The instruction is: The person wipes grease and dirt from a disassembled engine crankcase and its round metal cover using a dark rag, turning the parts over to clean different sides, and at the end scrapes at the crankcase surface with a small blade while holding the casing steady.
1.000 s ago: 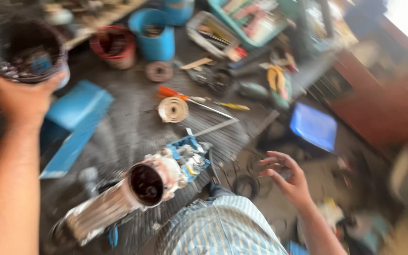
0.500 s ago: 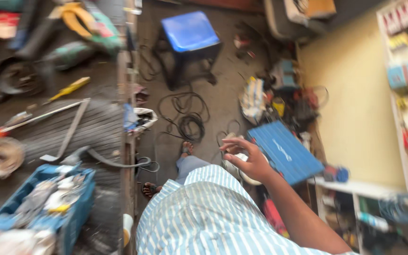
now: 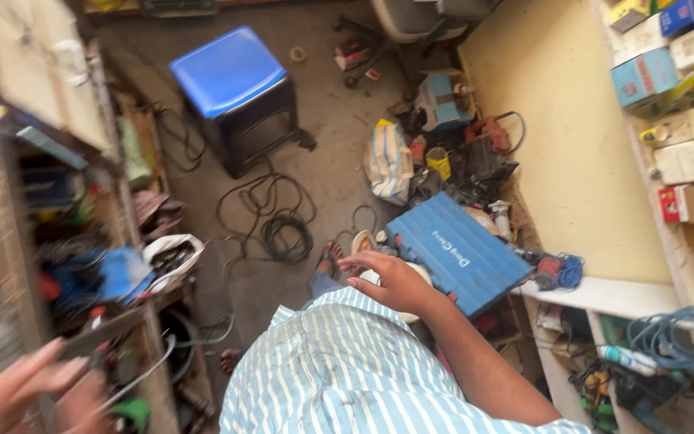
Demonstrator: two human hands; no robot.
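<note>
The right hand (image 3: 391, 280) hangs empty, fingers spread loosely and pointing left, palm down, holding nothing. Just beyond its knuckles lies the blue tool case (image 3: 458, 253), flat on the floor clutter; its long axis runs diagonally from upper left, near the fingertips, to lower right, toward the white shelf (image 3: 604, 293). Pale lettering sits along the lid's middle, following that same diagonal. Under the hand a white round object (image 3: 379, 277) shows partly, and a sandalled foot (image 3: 329, 259) sits just left of the fingertips.

The left hand (image 3: 30, 394) is blurred at the lower left, fingers open and extended toward the right, gripping nothing, beside the cluttered workbench shelves (image 3: 82, 265).

Farther out from the right hand, black cables (image 3: 279, 225) coil on the floor to its upper left, and beyond them stands a blue-topped stool (image 3: 234, 88). Above the case a striped bag (image 3: 387, 161) and a small yellow container (image 3: 438, 163) rest among tools. Well to the right, stacked boxes (image 3: 684, 120), blue, white, cream and red rectangles, fill wall shelves.
</note>
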